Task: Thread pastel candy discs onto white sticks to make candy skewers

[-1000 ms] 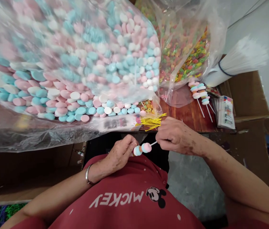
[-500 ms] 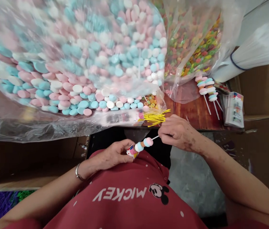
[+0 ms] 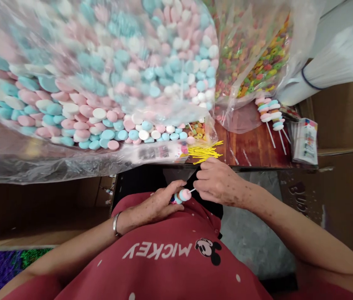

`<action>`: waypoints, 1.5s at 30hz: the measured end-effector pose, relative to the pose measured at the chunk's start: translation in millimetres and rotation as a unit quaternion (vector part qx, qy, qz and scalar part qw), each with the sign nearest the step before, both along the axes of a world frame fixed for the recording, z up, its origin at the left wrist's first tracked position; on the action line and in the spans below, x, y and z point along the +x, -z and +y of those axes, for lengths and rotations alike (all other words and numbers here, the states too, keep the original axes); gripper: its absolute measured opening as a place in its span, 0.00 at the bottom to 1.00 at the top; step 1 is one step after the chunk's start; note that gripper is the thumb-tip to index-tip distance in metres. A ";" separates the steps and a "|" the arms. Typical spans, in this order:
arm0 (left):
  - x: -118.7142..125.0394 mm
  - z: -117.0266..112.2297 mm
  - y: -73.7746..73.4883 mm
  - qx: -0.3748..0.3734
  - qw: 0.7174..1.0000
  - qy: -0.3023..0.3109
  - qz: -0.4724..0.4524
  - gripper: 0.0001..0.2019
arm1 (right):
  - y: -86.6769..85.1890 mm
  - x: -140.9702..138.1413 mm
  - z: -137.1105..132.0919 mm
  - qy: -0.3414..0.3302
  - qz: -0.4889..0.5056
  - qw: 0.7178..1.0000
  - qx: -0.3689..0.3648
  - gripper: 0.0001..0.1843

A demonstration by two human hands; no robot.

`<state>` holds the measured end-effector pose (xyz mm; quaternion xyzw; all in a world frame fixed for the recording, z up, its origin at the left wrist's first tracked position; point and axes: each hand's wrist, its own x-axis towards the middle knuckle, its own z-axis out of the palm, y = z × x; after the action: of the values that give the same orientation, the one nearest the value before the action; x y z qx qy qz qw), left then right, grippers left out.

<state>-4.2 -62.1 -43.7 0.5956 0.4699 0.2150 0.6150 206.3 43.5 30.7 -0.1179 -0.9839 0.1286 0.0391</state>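
A marshmallow candy stick (image 3: 184, 194), with blue and pink pieces showing, lies between my two hands in front of my red shirt. My left hand (image 3: 162, 202) is closed around the candy end and a small printed wrapper (image 3: 173, 200), most of which is hidden under the fingers. My right hand (image 3: 218, 183) pinches the thin white stick (image 3: 192, 190) near its free end. Just above my right hand, yellow twist ties (image 3: 204, 152) are piled at the table's front edge, beside a stack of printed wrappers (image 3: 163, 153) under clear plastic.
A large clear bag of pastel marshmallows (image 3: 107, 121) covers the left of the table (image 3: 241, 141). Behind lies a bag of ring-shaped candies (image 3: 257, 62). Finished-looking candy sticks (image 3: 270, 112), banded printed wrappers (image 3: 306, 141) and a bundle of white sticks (image 3: 323, 75) are at right.
My right hand has moved left and slightly down with the stick, bringing the candy deeper into my left hand. My left fingers now cover more of the wrapper and candy.
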 end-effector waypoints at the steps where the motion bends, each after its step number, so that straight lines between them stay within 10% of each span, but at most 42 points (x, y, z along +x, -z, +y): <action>1: 0.2 0.3 -0.3 -0.012 1.000 -0.005 -0.012 0.30 | 1.4 -0.2 0.0 -0.002 0.005 1.000 0.006 0.16; 15: -37.3 -2.9 -10.6 -0.083 0.996 0.008 0.020 0.12 | 10.5 12.5 6.4 0.158 0.045 0.978 -0.132 0.14; 22: -45.4 27.4 -22.2 -0.193 0.973 0.126 -0.024 0.15 | -4.4 9.5 15.0 0.121 0.034 0.990 -0.060 0.16; 27: -45.8 31.7 -22.2 -0.221 0.964 0.103 -0.103 0.16 | -8.5 8.6 13.0 0.124 0.066 0.989 -0.038 0.15; 38: -23.4 23.3 -6.9 -0.004 0.999 0.046 0.014 0.13 | 9.6 5.0 5.4 0.126 0.017 0.983 -0.134 0.14; 45: 3.3 30.2 -1.3 0.021 0.999 0.031 -0.021 0.14 | 12.1 -2.7 16.0 0.088 0.036 0.994 -0.061 0.16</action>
<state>-0.8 -31.9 -42.4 0.6183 0.4336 0.2176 0.6184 203.6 59.5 18.6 -0.2016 -0.9579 0.1888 0.0785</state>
